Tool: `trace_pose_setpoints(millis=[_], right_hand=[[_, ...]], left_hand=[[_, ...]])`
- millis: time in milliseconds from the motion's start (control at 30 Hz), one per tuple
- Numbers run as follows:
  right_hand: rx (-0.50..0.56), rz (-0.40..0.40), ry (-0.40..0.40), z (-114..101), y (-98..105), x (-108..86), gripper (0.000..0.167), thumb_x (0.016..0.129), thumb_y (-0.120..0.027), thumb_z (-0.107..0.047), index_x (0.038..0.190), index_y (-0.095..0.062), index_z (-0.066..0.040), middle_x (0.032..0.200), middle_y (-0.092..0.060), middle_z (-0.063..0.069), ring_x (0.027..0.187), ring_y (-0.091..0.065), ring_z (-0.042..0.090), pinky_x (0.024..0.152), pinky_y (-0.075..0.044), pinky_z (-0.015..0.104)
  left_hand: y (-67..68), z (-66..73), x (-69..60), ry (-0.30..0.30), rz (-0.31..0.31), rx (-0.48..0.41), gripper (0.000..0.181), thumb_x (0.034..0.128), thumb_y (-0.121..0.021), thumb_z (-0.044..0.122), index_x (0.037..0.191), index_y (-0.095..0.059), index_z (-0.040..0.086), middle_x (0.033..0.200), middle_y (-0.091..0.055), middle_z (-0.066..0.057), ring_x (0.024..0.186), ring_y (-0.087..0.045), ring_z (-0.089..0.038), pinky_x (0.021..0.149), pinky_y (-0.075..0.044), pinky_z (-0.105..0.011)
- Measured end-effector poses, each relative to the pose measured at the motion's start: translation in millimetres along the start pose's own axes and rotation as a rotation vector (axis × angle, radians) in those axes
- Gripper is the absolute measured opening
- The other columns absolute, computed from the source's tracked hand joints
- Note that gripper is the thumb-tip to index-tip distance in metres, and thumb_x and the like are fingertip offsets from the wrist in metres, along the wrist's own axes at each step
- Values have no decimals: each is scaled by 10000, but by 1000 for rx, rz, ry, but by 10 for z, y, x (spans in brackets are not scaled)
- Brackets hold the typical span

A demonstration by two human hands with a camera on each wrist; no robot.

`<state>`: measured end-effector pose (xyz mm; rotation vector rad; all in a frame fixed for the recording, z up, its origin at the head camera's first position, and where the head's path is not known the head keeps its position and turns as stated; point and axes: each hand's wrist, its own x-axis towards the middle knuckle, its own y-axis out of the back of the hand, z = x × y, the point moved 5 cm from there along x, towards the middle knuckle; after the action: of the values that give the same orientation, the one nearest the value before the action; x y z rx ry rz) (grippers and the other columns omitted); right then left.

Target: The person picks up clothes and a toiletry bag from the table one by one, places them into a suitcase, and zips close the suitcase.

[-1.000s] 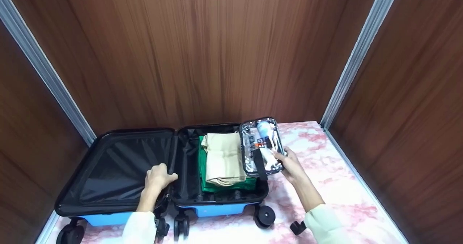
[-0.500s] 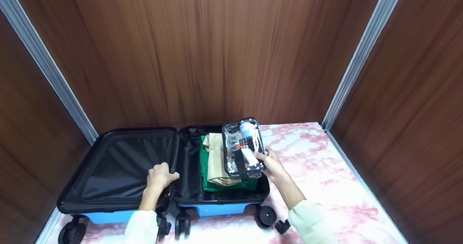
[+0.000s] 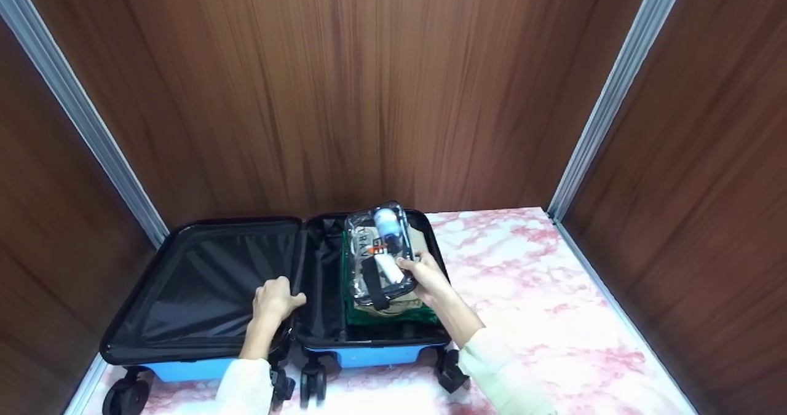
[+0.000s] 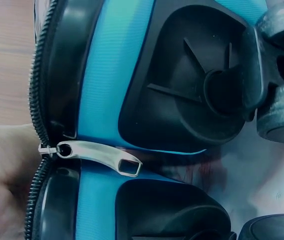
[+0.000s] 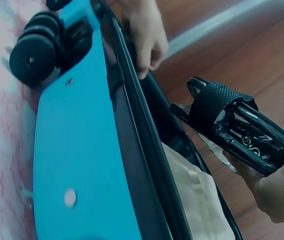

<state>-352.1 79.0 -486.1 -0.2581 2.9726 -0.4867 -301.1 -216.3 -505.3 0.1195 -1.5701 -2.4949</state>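
Observation:
My right hand (image 3: 425, 273) pinches the lower right edge of a clear toiletry bag (image 3: 363, 273) with black trim and a black strap, its thumb on top. Inside it show a blue-capped bottle and a white tube. The bag is held tilted above folded beige cloth (image 3: 419, 240), which lies on green cloth (image 3: 393, 316) in the right half of an open suitcase. In the right wrist view the bag (image 5: 241, 125) stands apart from the beige cloth. My left hand (image 3: 270, 301) rests at the inner edge of the suitcase's left half (image 3: 209, 292), fingers loosely curled, holding nothing visible.
The blue suitcase shell (image 3: 375, 356) has black wheels (image 3: 312, 384) at its near side. A silver zipper pull (image 4: 102, 155) hangs between the two halves. Wood-grain panels (image 3: 393, 95) rise behind and beside the pink marbled surface (image 3: 529, 280).
My right hand has carried the toiletry bag leftward, from the suitcase's right edge to over the beige cloth. My left hand has stayed almost where it was.

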Motion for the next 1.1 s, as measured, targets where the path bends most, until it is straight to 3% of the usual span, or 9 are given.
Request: trace_pose_setpoints(millis=[367,600,800,933,1100], right_hand=[[-25,-35,-72,211,-369,130,168,910,-502,54,1010,-374,11,886,-554,69,739,-591,139,658,-529,237],[-61,44,-118,367,-560,269,169,880,-511,75,960,-392,-15,923,-544,88,776,-578,170,694,-521,258],[-129,97,-103,488,-677,333,184,814,-532,101,902,-421,-17,907,-495,79,765,-546,176,682,-501,250],[-157,109,-108,559,-745,338,177,803,-502,133,953,-440,63,922,-480,80,778,-528,184,703,-498,275],[-224,144,-99,753,-757,417,214,796,-525,121,978,-435,55,1004,-497,123,858,-533,223,789,-515,335]], left_hand=[[-7,29,-8,-52,4,44,341,875,-690,284,921,-655,-51,1052,-678,-329,915,-629,-540,812,-515,-560],[16,33,6,-71,14,36,355,885,-702,296,916,-654,-54,1051,-682,-329,932,-633,-546,831,-508,-569],[-4,75,-16,-100,38,19,347,865,-711,296,876,-648,-45,1022,-691,-326,927,-645,-529,836,-503,-569],[-26,95,-36,-116,44,18,339,859,-708,287,860,-641,-46,1000,-694,-326,927,-653,-514,843,-499,-567],[-27,97,-43,-119,54,20,341,851,-706,278,870,-641,-56,993,-692,-333,918,-655,-518,833,-503,-569]])
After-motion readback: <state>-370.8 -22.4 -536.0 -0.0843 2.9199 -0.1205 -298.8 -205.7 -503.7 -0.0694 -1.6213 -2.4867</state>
